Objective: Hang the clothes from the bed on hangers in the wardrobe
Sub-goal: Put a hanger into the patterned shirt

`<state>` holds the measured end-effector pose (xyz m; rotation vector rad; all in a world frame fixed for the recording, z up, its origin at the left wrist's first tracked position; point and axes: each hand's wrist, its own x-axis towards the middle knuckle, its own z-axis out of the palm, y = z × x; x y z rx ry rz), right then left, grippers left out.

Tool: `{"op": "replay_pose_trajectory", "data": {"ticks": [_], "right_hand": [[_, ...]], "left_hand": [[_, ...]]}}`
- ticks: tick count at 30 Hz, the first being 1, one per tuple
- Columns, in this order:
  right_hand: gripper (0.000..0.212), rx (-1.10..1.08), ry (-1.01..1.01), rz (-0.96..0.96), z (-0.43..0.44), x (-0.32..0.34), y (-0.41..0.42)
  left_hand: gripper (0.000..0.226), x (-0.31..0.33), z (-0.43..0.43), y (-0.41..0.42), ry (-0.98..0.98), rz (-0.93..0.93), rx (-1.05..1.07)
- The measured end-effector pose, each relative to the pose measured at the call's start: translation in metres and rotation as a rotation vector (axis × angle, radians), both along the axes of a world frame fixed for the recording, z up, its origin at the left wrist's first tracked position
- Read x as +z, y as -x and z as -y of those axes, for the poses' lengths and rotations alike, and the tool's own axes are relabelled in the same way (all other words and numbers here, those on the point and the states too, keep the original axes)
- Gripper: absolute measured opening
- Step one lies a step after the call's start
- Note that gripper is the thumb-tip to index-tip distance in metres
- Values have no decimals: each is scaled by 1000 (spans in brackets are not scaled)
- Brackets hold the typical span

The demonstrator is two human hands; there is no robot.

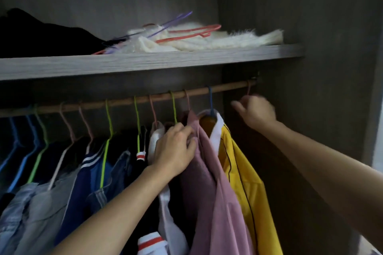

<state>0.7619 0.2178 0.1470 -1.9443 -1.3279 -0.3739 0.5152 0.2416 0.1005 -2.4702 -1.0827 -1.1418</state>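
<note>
A wooden rail [145, 99] runs across the wardrobe, with several garments on coloured hangers. My left hand [174, 147] presses against the collar area of a pink shirt [209, 182], its fingers curled into the fabric. To the right of it hangs a yellow shirt [242, 167] on a blue hanger [211, 101]. My right hand [257, 112] is at the rail's far right end, gripping a pink hanger [249, 88] hooked over the rail. That hand is blurred and what hangs under it is dark.
A grey shelf [145, 62] sits just above the rail, holding a white furry cloth [207, 40], loose red and purple hangers [190, 33] and a black pile [41, 37]. The wardrobe's side wall [310, 109] is close on the right. Blue and dark clothes crowd the left.
</note>
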Motion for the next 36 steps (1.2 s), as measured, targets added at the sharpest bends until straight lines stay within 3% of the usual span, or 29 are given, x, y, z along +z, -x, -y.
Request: {"op": "replay_pose_trajectory", "data": {"ticks": [2,5,8,10,14,17,21,24,29,36], "right_hand": [[29,-133,64,-20,15,-6,-22],[26,-178,234,-262,25,-28,-38],[10,-166,110,-401,35,-25,-39],[24,-134,38,-415,51,-5,-34],[18,-28,-19,-400,92,15,-30],[25,19,0,-324,134,4,-33],[46,41,73,-70,209,-13,-27],[50,15,138,134,276,-23,-34],[45,22,69,-5,399,-48,-96],[42,-118,86,-107,543,-104,-194]], "left_hand": [[23,-5,4,-6,-3,15,-63],[25,-12,8,-14,-22,14,-118],[27,-15,11,-20,-34,26,-144],[25,-14,15,-23,-53,51,-160],[27,-9,38,-37,-84,81,-204],[27,-9,64,-55,-100,73,-225],[35,-19,106,-84,-82,95,-227],[42,-36,144,-109,-68,182,-252],[44,-92,220,-157,67,197,-326],[18,-139,331,-258,234,130,-650]]}}
